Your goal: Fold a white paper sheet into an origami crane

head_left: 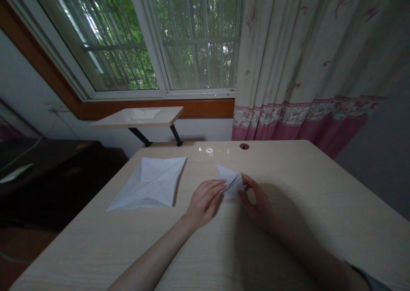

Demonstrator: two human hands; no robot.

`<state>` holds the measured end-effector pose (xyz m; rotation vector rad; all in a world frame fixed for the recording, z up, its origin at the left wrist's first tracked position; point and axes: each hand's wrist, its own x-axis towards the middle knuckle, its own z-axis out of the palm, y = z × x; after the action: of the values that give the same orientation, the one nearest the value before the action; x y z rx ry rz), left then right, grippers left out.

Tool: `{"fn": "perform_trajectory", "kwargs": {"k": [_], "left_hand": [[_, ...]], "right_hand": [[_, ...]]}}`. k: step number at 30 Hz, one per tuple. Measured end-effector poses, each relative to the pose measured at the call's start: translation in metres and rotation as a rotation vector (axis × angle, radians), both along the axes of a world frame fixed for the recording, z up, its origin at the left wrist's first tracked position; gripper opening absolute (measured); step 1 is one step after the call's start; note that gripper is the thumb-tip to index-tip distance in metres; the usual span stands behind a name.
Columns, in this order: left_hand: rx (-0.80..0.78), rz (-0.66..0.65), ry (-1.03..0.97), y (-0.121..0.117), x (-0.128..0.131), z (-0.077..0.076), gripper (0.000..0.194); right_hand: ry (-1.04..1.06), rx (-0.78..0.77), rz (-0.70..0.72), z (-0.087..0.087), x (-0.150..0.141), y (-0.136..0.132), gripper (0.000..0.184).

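Desk (320,175), 1: pale wood-look top, fills most of lower view. Curtain (275,60), 1: cream w/ floral band & pink hem, hangs at R. Window (198,34), 1: white frame, bars & greenery beyond. Shelf (169,116), 1: raised on dark legs, far L of desk, w/ thin white paper (144,114) on top. Sheet (153,182), 1: white, creased, spread on desk, L part. L hand (203,201), 1: gripping L side of folded paper (231,189), fingers on top. R hand (258,203), 1: thumb & fingers closed on its R edge. Folded paper: white, pointed far-L corner, btwn the hands, mid-desk; contact w/ top can't tell. Hole (244,146), 1: round, dark, nr desk's far edge.
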<state>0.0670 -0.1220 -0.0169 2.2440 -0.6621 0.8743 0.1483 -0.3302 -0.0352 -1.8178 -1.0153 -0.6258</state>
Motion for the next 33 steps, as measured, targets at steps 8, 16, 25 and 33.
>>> {"fn": "perform_trajectory", "kwargs": {"k": [8, 16, 25, 33], "left_hand": [[-0.040, -0.133, 0.107, 0.000, -0.001, 0.002, 0.028], [-0.032, -0.135, 0.158, -0.003, -0.003, 0.004, 0.035], [-0.201, 0.180, 0.145, -0.002, 0.004, -0.011, 0.044], [-0.142, 0.259, 0.350, 0.000, 0.012, -0.019, 0.065]], "right_hand": [[-0.068, -0.061, -0.008, 0.000, -0.005, -0.002, 0.047], [-0.052, -0.065, 0.005, 0.000, -0.005, -0.003, 0.051], [-0.061, -0.090, 0.049, -0.004, -0.004, -0.008, 0.042], [0.155, 0.081, -0.036, -0.003, 0.003, -0.004, 0.016]]}}
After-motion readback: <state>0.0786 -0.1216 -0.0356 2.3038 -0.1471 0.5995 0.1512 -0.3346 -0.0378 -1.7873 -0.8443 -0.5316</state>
